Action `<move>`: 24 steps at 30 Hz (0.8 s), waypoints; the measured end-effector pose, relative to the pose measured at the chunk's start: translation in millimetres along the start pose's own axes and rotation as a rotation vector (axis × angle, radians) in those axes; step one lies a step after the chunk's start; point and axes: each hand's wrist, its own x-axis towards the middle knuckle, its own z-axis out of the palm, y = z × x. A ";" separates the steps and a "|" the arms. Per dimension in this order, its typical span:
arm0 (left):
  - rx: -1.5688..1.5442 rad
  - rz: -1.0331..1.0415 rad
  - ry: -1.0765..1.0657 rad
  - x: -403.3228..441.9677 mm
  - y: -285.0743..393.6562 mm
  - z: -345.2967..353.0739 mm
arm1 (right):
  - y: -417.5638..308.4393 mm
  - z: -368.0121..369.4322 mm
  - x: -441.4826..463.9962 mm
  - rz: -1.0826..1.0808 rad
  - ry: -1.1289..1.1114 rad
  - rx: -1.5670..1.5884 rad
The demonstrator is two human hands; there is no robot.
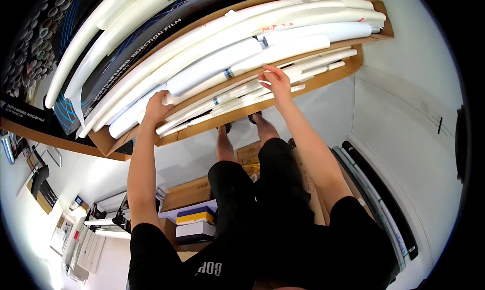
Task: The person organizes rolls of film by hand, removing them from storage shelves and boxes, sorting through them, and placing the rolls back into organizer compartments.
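My left hand (157,107) reaches to the near side of a long cardboard box (103,141) packed with white rolls. Its fingers and thumb curl around the left end of a white roll (202,87) that has a small blue label band. My right hand (276,82) hovers over the front edge of the box, fingers partly bent and apart, with nothing visible in them. It is closest to that same roll and the thinner white rolls (242,92) in the narrow front compartment. A thicker roll (278,26) behind carries red handwriting.
Behind stand black boxes printed "rejection film" (146,42), with more white rolls (86,53) on top. Stacked tubes (43,42) show their ends at the upper left. Cardboard boxes (187,193) lie by my legs. Long dark and pale rolls (376,199) lean at the right wall.
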 end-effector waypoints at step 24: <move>-0.766 -0.347 -0.697 16.1 -4.6 -58.5 | -44.9 -16.6 17.7 0.117 0.159 0.053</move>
